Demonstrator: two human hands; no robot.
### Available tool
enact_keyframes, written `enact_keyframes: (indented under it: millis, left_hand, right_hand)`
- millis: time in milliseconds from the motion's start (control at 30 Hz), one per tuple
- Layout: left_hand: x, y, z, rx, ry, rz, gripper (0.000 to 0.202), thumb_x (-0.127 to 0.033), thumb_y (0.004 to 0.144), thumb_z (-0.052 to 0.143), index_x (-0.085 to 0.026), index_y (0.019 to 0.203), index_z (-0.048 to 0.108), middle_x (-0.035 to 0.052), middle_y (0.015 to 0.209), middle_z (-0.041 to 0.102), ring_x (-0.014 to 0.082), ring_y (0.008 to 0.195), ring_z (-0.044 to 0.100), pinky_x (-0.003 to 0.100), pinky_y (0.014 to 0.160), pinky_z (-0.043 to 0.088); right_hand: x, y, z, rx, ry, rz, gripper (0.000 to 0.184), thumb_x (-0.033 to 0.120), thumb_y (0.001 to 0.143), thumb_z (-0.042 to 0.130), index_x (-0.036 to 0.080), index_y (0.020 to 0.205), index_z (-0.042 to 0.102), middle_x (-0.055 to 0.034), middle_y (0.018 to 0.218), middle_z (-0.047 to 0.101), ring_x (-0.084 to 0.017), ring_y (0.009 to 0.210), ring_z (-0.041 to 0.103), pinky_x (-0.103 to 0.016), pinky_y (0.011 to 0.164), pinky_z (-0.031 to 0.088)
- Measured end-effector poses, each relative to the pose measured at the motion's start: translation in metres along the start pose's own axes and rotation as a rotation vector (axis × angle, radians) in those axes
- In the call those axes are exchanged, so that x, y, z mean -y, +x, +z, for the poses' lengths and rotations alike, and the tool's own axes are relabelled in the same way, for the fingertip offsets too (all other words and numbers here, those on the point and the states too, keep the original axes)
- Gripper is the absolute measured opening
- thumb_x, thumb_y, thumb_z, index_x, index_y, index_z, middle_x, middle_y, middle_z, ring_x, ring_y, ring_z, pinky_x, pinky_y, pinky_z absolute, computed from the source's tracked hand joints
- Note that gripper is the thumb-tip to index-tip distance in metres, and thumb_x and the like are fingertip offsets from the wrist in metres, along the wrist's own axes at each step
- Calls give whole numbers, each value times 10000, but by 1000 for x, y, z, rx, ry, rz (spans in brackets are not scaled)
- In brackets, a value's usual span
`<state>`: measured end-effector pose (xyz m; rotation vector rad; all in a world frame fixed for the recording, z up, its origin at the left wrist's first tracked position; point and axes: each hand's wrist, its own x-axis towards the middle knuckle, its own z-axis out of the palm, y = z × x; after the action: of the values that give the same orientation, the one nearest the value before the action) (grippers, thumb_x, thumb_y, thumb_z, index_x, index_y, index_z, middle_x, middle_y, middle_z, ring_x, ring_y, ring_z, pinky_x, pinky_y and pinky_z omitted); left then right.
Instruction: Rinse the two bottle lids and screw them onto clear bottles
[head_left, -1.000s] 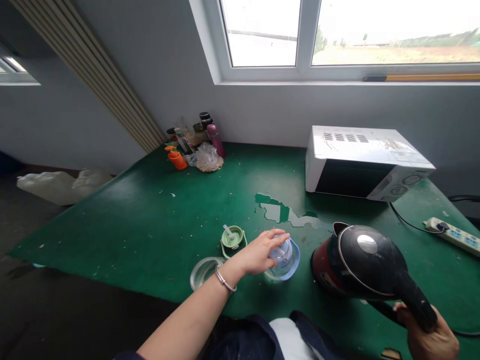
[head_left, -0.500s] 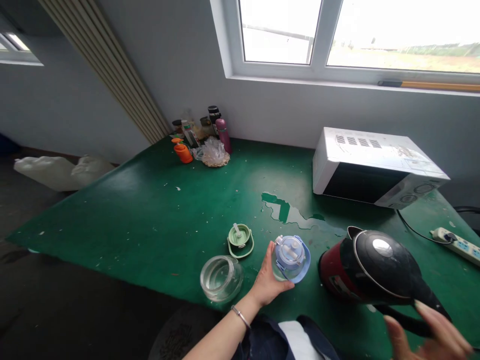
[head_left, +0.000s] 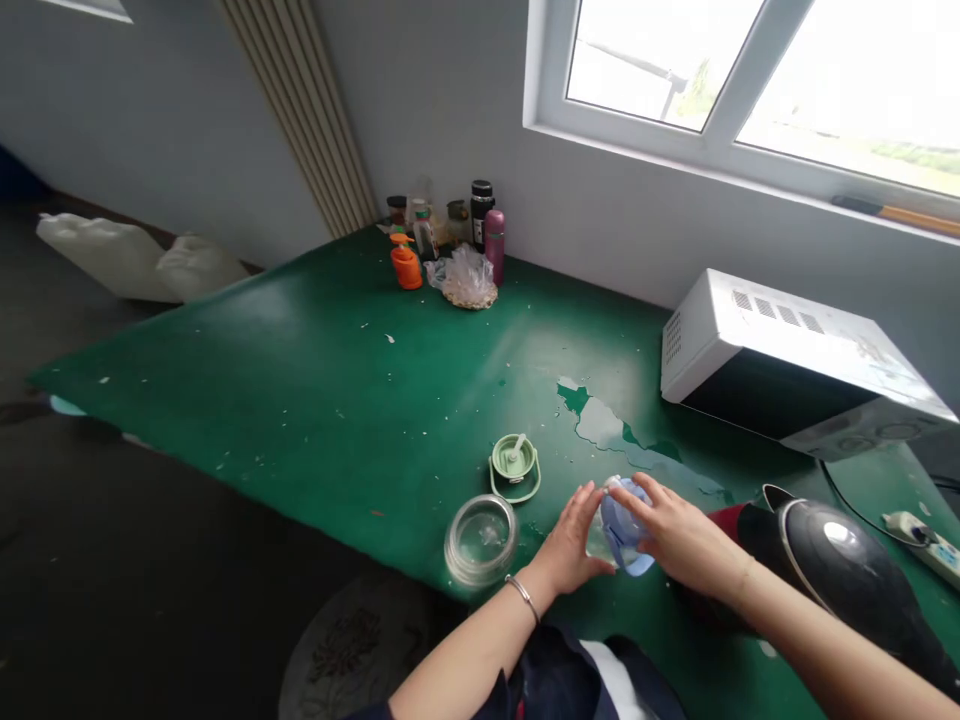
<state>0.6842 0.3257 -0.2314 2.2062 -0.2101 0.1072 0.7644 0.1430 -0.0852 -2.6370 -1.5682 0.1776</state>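
Note:
My left hand (head_left: 571,548) is wrapped round the left side of a clear bottle (head_left: 598,545) that stands on the green table. From the right, my right hand (head_left: 679,535) grips the bottle's blue lid (head_left: 622,520), its fingers over the top and partly hiding it. Left of the bottle stands an uncapped clear jar (head_left: 480,540) with a wide round mouth. Just behind that jar lies a light green lid (head_left: 514,460) with a carrying loop and a spout. A black and red kettle (head_left: 847,560) is beside my right forearm, which covers part of it.
Spilled water (head_left: 600,422) lies behind the bottle. A white microwave (head_left: 810,350) occupies the back right, near a power strip (head_left: 926,540). Bottles, an orange pump bottle (head_left: 406,265) and a plastic bag (head_left: 466,270) stand at the far corner. A round stool (head_left: 352,640) is below the table edge.
My right hand has moved from beside the kettle's handle to the blue lid. My left hand stays on the bottle. The view has shifted and tilted.

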Motion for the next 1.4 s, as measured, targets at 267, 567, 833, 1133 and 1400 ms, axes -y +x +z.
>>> enact_keyframes:
  millis: [267, 567, 833, 1133, 1400]
  left_hand:
    - [11, -12, -14, 18, -25, -20, 1248, -293, 470, 876, -322, 1419, 66, 126, 1484, 115, 344, 1359, 84, 543, 1087, 239]
    - [24, -21, -18, 25, -40, -16, 1234, -308, 487, 868, -350, 1416, 57, 96, 1495, 88, 339, 1361, 58, 548, 1090, 227]
    - [26, -25, -22, 30, -60, -30, 1238, -331, 479, 868, -332, 1421, 66, 101, 1489, 125, 334, 1357, 98, 529, 1099, 219]
    - [31, -28, -19, 29, -88, -31, 1222, -312, 497, 864, -355, 1417, 62, 86, 1499, 87, 339, 1361, 63, 549, 1099, 195]
    - [30, -28, -18, 36, -81, -34, 1226, -321, 491, 866, -347, 1420, 65, 95, 1499, 78, 340, 1362, 58, 543, 1098, 199]
  right_hand:
    - [1, 34, -26, 204, -80, -424, 608, -3, 715, 538, 293, 1243, 477, -74, 1386, 334, -306, 1339, 150, -471, 1018, 371]
    - [10, 48, -26, 257, -186, -488, 557, 61, 764, 511, 296, 1267, 461, -84, 1367, 362, -306, 1216, 357, -452, 902, 455]
    - [37, 44, -12, 212, -223, -235, 623, 148, 702, 611, 271, 1284, 423, -129, 1261, 408, -315, 1018, 456, -462, 795, 489]
    - [22, 48, -13, 258, -218, -435, 529, 74, 781, 531, 301, 1254, 460, -96, 1358, 347, -320, 1208, 350, -474, 896, 465]
    - [6, 55, -19, 291, -323, -745, 399, 107, 864, 516, 284, 1220, 485, -80, 1396, 318, -349, 1316, 196, -503, 963, 437]
